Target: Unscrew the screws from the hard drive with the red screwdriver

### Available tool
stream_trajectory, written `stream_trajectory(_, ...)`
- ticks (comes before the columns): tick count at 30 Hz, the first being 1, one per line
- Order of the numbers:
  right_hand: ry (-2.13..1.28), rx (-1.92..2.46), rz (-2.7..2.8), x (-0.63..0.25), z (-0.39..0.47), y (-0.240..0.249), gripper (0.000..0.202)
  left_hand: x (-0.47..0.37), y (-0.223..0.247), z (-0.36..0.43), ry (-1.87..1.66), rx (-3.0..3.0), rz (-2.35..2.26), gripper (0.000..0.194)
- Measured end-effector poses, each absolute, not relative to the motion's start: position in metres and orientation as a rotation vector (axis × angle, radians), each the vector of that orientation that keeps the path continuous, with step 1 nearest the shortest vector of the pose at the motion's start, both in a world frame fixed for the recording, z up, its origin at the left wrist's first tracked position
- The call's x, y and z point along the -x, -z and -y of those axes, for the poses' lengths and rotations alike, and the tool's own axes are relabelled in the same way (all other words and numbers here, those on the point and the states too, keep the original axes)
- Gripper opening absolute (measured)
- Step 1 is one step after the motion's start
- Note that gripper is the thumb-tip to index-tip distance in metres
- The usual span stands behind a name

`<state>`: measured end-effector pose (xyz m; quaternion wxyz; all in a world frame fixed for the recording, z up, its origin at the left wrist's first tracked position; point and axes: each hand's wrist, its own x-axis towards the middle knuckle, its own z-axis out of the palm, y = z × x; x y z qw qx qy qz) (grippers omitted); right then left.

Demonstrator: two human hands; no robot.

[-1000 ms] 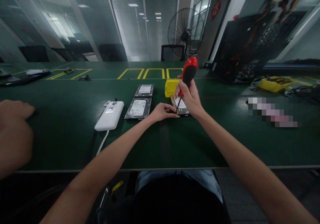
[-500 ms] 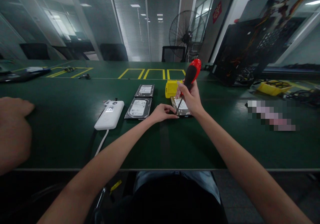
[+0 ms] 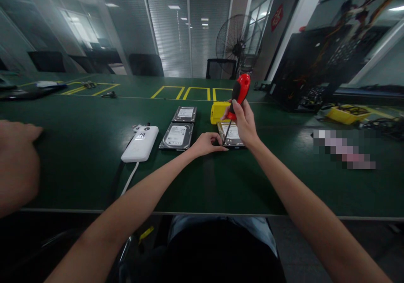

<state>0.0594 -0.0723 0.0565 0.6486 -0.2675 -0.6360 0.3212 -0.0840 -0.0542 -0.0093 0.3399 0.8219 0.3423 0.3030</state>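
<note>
My right hand (image 3: 247, 125) is wrapped round a red and black screwdriver (image 3: 240, 90), held tilted with its shaft pointing down. The screwdriver's tip meets the front left corner of a hard drive (image 3: 232, 132) lying flat on the green table, its white label facing up. At that same corner, my left hand (image 3: 206, 144) has thumb and forefinger curled on the drive's edge, close round the tip. Any screw there is too small to make out. Just behind the drive sits a yellow box (image 3: 218, 112), partly covered by my right hand.
Left of my hands, two more hard drives lie end to end, a near one (image 3: 177, 136) and a far one (image 3: 184, 114). A white power bank (image 3: 140, 145) with a cable lies beyond them. Another person's arm (image 3: 19, 165) rests at the left. A black computer case (image 3: 296, 68) stands back right.
The screwdriver handle has turned in my right hand and stands a little more upright. My left hand keeps its place at the drive's corner. The whole view has shifted slightly.
</note>
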Motion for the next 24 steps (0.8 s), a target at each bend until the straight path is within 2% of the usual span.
stream_trajectory(3,-0.767,0.584,1.439,-0.06,0.07,-0.057,0.02,0.084,0.008,0.055,-0.779,-2.155,-0.865,0.032)
stream_trajectory(11,-0.759,0.724,1.422,-0.057,0.072,-0.062,0.035,0.084,0.01,0.059,-0.816,-2.172,-0.866,0.033)
stream_trajectory(24,-0.904,0.796,1.458,-0.063,0.069,-0.068,0.031,0.087,0.008,0.058,-0.758,-2.263,-0.883,0.031)
